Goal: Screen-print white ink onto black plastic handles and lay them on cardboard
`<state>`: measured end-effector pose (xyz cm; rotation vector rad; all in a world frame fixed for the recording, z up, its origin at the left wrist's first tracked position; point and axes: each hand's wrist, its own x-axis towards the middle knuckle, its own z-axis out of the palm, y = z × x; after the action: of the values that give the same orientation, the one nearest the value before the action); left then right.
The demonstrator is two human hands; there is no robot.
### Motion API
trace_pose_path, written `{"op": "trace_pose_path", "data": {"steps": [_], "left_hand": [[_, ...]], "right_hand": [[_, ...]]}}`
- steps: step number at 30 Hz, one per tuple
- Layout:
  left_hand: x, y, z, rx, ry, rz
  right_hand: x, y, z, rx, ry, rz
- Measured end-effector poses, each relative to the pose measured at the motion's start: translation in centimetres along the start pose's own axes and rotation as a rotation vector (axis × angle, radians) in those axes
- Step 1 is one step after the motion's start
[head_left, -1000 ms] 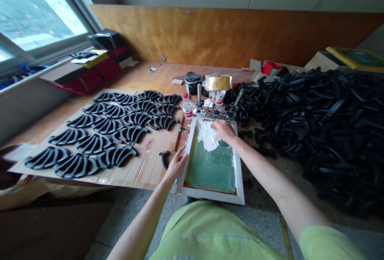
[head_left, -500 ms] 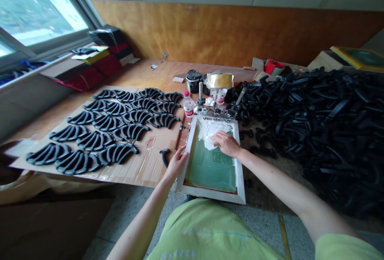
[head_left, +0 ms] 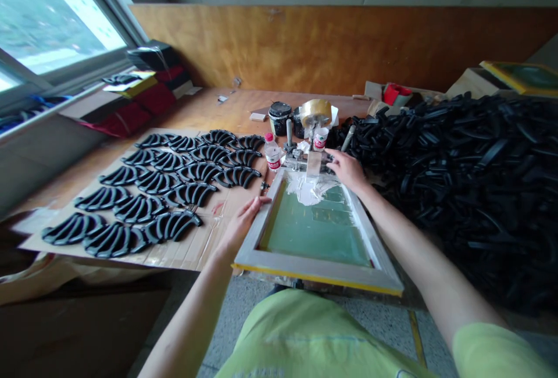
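Observation:
A framed green screen (head_left: 314, 232) is tilted, its near edge raised and the yellow underside of that edge showing. My left hand (head_left: 248, 215) grips the left side of the frame. White paste (head_left: 305, 191) lies on the mesh's far end, where a pale flat scraper (head_left: 313, 166) stands upright. My right hand (head_left: 349, 170) is open and empty beside the far right corner, its fingers stretched towards the metal clamp (head_left: 296, 160). Just beyond are a red-and-white cup (head_left: 319, 138) and a roll of tape (head_left: 316, 111).
Rows of black curved parts (head_left: 159, 180) lie on cardboard (head_left: 213, 232) at the left. A large heap of black parts (head_left: 471, 192) covers the right side. A red-capped bottle (head_left: 272, 152) and a black tub (head_left: 279, 117) stand behind the frame.
The frame's near edge has risen. My right hand has left the paste and moved right and away from me, leaving the scraper upright. The black part beside my left hand is no longer visible.

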<state>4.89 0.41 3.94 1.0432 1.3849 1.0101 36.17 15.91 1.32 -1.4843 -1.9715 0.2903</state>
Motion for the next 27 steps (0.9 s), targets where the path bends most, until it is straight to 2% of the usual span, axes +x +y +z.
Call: {"op": "trace_pose_path", "data": {"steps": [2,4,6,8,10,11,14,16,17,19,20,22,24,26,27], "left_hand": [[0.8,2.4,0.4,-0.094,0.016,0.111],[2.0,4.1,1.2,-0.235,0.001,0.202],[3.2,5.0,2.1,-0.34,-0.004,0.234],[4.0,4.5,3.1,-0.399,0.045,0.225],[3.8,2.5,4.4,-0.426,0.108,0.164],[3.3,1.1,5.1,-0.42,0.099,0.082],[0.6,-3.6,7.5,-0.362,-0.098,-0.286],[-1.1,-6.3,8.4,-0.355,-0.181,-0.419],[-1.7,-7.4,8.2,-0.347,-0.179,-0.436],[-1.9,-9.3,6.4,-0.277,-0.107,-0.42],[-1.7,-10.3,4.7,-0.21,-0.045,-0.407],[-0.9,-12.4,0.3,-0.039,0.112,-0.382],[-0.1,-14.6,-4.3,0.166,0.249,-0.428],[0.2,-16.5,-7.5,0.342,0.249,-0.475],[0.2,-17.1,-8.4,0.402,0.227,-0.49]], "right_hand": [[-1.5,2.6,-0.9,0.041,0.083,0.182],[-4.3,4.4,-0.6,0.033,0.094,0.325],[-7.5,4.8,1.1,0.013,-0.006,0.284],[-10.2,3.7,3.2,-0.018,-0.177,0.103],[-12.0,1.6,4.9,-0.104,-0.271,-0.028],[-12.5,0.3,5.4,-0.147,-0.272,-0.052],[-13.9,-4.0,5.8,-0.176,-0.185,-0.057],[-14.9,-6.6,5.7,-0.126,-0.188,-0.175],[-15.4,-7.4,5.6,-0.092,-0.219,-0.252],[-16.5,-7.1,5.2,-0.043,-0.262,-0.312],[-17.0,-6.0,4.9,-0.052,-0.245,-0.257],[-17.9,-2.0,4.0,-0.156,-0.146,-0.005],[-18.9,3.0,3.2,-0.337,-0.087,0.253],[-19.9,7.4,2.8,-0.429,-0.128,0.377],[-20.5,8.8,2.7,-0.448,-0.149,0.419]]}}
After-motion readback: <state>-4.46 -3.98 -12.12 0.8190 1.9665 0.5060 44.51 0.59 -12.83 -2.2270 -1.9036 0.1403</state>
